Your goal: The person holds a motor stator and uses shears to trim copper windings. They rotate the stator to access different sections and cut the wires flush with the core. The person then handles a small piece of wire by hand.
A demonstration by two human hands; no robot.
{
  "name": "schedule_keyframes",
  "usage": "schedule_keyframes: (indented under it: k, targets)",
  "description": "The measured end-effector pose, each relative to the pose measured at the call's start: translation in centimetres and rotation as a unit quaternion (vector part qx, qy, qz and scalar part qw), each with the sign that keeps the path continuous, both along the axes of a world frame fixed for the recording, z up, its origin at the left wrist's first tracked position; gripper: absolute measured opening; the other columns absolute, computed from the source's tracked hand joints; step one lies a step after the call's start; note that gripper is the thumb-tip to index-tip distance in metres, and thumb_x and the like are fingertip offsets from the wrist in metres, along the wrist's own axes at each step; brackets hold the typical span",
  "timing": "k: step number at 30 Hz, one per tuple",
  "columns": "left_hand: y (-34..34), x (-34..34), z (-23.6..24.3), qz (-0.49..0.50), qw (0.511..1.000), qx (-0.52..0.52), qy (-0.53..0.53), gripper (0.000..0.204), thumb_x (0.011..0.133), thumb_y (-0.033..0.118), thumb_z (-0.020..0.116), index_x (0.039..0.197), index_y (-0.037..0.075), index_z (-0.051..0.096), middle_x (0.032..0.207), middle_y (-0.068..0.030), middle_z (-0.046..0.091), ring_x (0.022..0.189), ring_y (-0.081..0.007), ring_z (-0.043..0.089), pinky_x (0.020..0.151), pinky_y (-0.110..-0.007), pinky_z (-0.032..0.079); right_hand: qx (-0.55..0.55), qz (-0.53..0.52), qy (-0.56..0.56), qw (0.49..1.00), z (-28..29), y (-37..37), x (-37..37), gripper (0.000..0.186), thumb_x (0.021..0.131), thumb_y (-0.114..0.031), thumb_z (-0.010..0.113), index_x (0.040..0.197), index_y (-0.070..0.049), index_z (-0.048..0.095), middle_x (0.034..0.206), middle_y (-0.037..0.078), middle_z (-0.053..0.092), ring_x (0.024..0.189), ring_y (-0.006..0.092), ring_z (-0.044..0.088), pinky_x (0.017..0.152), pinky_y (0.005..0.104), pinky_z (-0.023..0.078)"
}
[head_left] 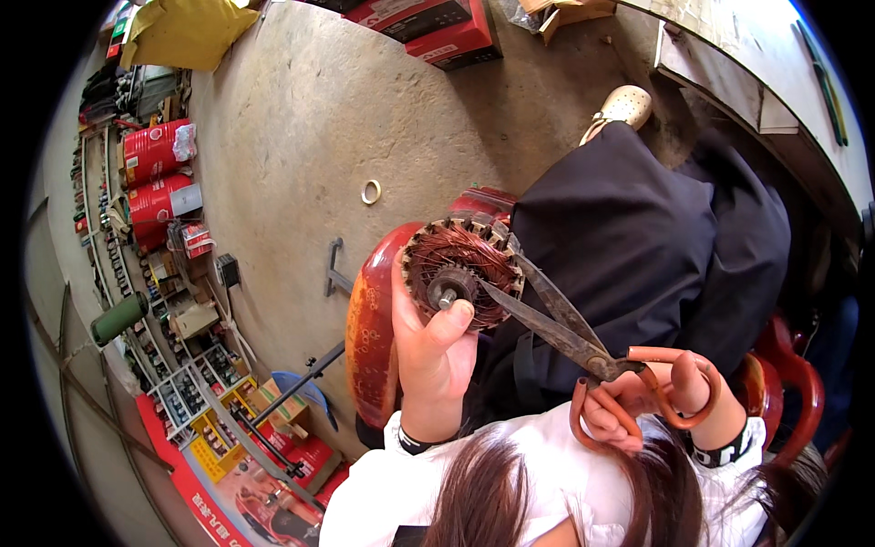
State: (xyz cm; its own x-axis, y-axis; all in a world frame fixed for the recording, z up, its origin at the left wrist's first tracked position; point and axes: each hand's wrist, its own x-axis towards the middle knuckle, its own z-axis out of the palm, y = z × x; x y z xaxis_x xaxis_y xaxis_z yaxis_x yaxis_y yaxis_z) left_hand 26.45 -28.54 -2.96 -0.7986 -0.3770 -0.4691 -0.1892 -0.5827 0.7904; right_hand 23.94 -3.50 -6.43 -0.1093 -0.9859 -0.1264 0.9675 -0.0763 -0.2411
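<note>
My left hand holds a round motor rotor upright over my lap, its thumb beside the central shaft. The rotor has red copper windings, a slotted rim and a toothed metal hub. My right hand grips large worn scissors with orange-covered looped handles. The blades are apart and point up-left at the rotor, one tip near the hub and the other at the right rim. My dark-clothed lap is behind them.
A reddish wooden armrest stands left of the rotor. A tape roll lies on the concrete floor. Along the left wall are shelves of small parts and red drums. Red boxes sit at the top, and a pale bench is at upper right.
</note>
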Motion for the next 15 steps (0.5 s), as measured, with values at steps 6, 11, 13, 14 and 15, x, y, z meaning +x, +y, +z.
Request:
schedule_keyframes:
  k: [6, 11, 13, 14, 15]
  targets:
    - [-0.5, 0.3, -0.3, -0.009, 1.0, -0.013, 0.012, 0.073, 0.073, 0.002, 0.072, 0.138, 0.003, 0.039, 0.127, -0.0141, 0.056, 0.119, -0.0288, 0.057, 0.104, -0.045, 0.046, -0.041, -0.022, -0.036, 0.998, -0.4, -0.1, -0.4, 0.085, 0.091, -0.076, 0.035, 0.1, 0.007, 0.051, 0.085, 0.009, 0.052, 0.064, 0.0113, 0.053, 0.062, 0.02, 0.048]
    - [-0.5, 0.6, 0.2, -0.001, 1.0, -0.024, 0.001, 0.071, 0.074, 0.0, 0.068, 0.139, 0.003, 0.038, 0.127, -0.0142, 0.056, 0.117, -0.0286, 0.058, 0.103, -0.045, 0.048, -0.001, 0.0, 0.114, 0.994, 1.3, -0.4, -2.6, 0.077, 0.094, -0.071, 0.037, 0.098, 0.005, 0.051, 0.081, 0.008, 0.052, 0.065, 0.0148, 0.054, 0.062, 0.0252, 0.048]
    - [-0.5, 0.4, 0.1, 0.0, 1.0, -0.027, -0.004, 0.071, 0.074, -0.001, 0.068, 0.139, 0.003, 0.038, 0.127, -0.0143, 0.056, 0.117, -0.0286, 0.058, 0.103, -0.045, 0.048, 0.016, 0.023, 0.223, 0.975, 1.0, -0.4, -3.3, 0.076, 0.094, -0.071, 0.039, 0.095, 0.004, 0.051, 0.078, 0.009, 0.051, 0.065, 0.0202, 0.055, 0.061, 0.0301, 0.048]
    - [-0.6, 0.4, 0.0, 0.001, 1.0, -0.029, -0.006, 0.071, 0.074, -0.001, 0.067, 0.139, 0.003, 0.038, 0.127, -0.0144, 0.056, 0.117, -0.0285, 0.058, 0.102, -0.045, 0.048, 0.025, 0.034, 0.276, 0.96, 0.9, -0.4, -3.4, 0.075, 0.093, -0.071, 0.04, 0.094, 0.004, 0.051, 0.076, 0.01, 0.05, 0.065, 0.023, 0.056, 0.061, 0.0325, 0.047]
    - [-0.6, 0.5, 0.0, 0.005, 0.999, -0.032, -0.008, 0.071, 0.074, -0.002, 0.067, 0.139, 0.003, 0.038, 0.127, -0.0144, 0.056, 0.117, -0.0284, 0.058, 0.102, -0.045, 0.048, 0.065, 0.016, 0.298, 0.952, 1.4, -0.7, -3.3, 0.071, 0.091, -0.067, 0.051, 0.091, 0.004, 0.051, 0.073, 0.014, 0.052, 0.067, 0.0328, 0.057, 0.062, 0.0386, 0.046]
